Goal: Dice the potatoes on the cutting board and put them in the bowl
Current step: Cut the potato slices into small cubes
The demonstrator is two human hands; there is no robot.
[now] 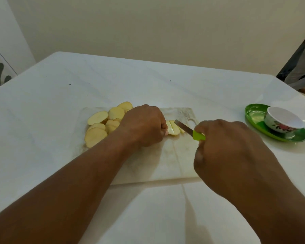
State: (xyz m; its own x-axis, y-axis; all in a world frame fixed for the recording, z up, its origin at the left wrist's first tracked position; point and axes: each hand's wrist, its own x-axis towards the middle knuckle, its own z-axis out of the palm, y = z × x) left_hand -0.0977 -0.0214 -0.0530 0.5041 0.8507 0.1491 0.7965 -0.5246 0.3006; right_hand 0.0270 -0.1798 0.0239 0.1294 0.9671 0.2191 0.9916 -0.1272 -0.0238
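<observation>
On the cutting board (165, 161), the potato slice being cut (173, 129) lies near its far right corner, pinned by the left hand (144, 125) with fingers curled over it. The right hand (224, 147) grips the green-handled knife (190, 131), blade across the slice. Uncut potato slices (102, 125) are heaped at the board's far left. The floral bowl (284, 123) sits on a green tray (253, 115), well right of the board. The blade works close to the holding fingertips; a slip on the wet slice could nick them.

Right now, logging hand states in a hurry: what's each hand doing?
Left hand: fingers curled, holding the potato slices being cut.
Right hand: gripping the knife.
</observation>
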